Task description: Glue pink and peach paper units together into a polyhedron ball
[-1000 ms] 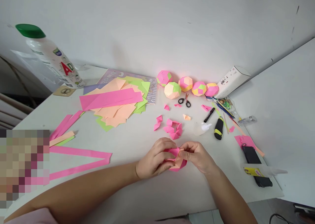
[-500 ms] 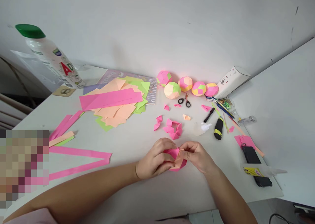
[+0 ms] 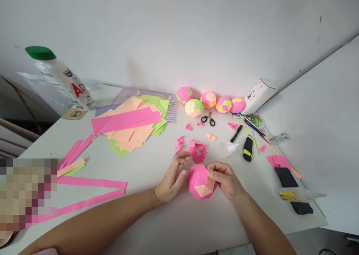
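A pink paper ball with an orange face sits between my hands near the table's front edge. My right hand pinches its right side with closed fingers. My left hand cups the ball's left side, fingers curved and partly spread, touching it lightly. Just beyond lie several small folded pink paper units. Several finished coloured paper balls line the wall at the back.
A stack of pink, orange and green paper sheets lies at the left-centre, long pink strips at the left. Small scissors, a black marker, a knife, a glue bottle and a tall green-capped bottle stand around.
The paper ball has turned so that its rounded pink side and orange face show. My left hand has loosened and opened around it. The view has tilted slightly.
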{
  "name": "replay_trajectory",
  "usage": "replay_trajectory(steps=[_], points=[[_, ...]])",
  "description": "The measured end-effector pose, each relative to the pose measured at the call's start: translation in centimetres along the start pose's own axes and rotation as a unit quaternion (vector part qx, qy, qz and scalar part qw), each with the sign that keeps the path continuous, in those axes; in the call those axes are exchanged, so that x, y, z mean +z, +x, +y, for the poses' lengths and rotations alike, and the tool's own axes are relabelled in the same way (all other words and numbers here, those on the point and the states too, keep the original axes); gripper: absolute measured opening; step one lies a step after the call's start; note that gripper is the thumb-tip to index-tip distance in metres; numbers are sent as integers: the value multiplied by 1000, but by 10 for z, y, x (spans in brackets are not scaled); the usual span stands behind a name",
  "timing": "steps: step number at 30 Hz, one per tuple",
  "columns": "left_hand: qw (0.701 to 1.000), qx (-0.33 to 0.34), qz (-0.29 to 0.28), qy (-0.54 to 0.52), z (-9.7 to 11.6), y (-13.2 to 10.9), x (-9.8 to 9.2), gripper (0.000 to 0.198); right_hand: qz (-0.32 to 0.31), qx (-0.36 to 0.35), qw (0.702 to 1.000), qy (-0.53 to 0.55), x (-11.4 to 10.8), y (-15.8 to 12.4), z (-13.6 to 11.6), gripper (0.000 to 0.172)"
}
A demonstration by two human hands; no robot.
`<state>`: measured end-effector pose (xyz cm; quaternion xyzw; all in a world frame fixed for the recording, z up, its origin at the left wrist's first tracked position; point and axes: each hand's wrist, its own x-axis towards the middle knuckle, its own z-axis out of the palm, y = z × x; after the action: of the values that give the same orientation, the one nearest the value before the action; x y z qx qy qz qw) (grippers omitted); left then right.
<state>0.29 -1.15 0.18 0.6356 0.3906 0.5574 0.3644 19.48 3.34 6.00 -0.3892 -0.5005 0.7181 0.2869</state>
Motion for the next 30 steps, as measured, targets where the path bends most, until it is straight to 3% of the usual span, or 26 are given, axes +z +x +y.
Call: replay_trajectory(steps=[2,6,11,17,23,26,30], points=[[991,-98,71,-54,-5,4,1,19,7,-13,1000,20,-1,1,1,22],[967,-202,108,-111,-12,11,2,26,25,-34,998,51,-3,3,2,22],[963,-215,65,-149,-14,11,3,30,70,-62,992,87,-4,8,4,24],[960,-231,93,-127,-11,12,4,51,108,-73,986,104,-3,10,8,24],[963,-236,32,-123,-9,11,0,62,133,-77,986,59,1,7,9,23],[964,-233,4,-128,-7,12,-2,61,132,-78,987,43,3,7,10,23],[963,-222,22,-152,-3,14,-1,46,133,-72,988,42,4,8,11,24]])
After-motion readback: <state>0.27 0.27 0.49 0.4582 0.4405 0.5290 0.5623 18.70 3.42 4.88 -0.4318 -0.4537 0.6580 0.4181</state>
